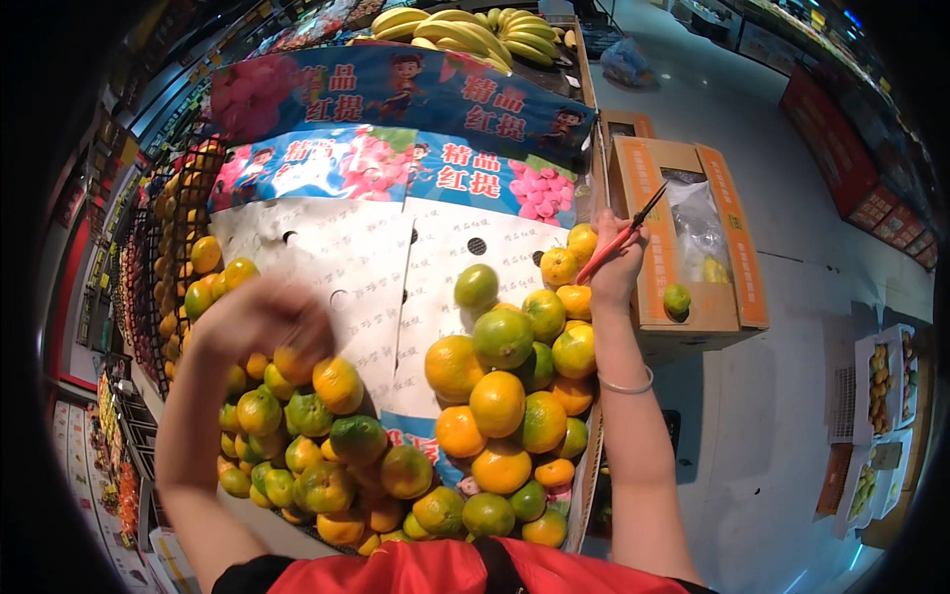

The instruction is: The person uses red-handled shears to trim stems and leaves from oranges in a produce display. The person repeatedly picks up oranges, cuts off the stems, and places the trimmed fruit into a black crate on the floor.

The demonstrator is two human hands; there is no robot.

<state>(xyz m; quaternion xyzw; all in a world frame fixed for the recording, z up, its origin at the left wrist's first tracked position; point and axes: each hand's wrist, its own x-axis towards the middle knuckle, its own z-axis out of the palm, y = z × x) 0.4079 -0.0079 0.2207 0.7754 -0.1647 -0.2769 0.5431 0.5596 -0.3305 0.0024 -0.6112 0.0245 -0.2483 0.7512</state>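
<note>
My right hand (623, 256) grips a slim red-handled cutting tool (613, 247), its dark pointed tip aimed up and away. It is beside orange mandarins (558, 266) at the display's right edge. My left hand (286, 319) is motion-blurred over the left heap of green-and-orange mandarins (312, 445); whether it holds one cannot be made out. Another heap of mandarins (499, 405) lies on the right. One green mandarin (476, 287) shows apart from that heap, over the white printed cardboard sheet (438, 245).
Blue printed cardboard (475, 178) stretches across the display's far part, with bananas (460, 33) beyond. Right of the display, an orange-and-brown carton (646, 297) has a green mandarin (677, 298) on it. Black netting (182, 200) borders the left side. White crates of fruit (883, 379) stand far right.
</note>
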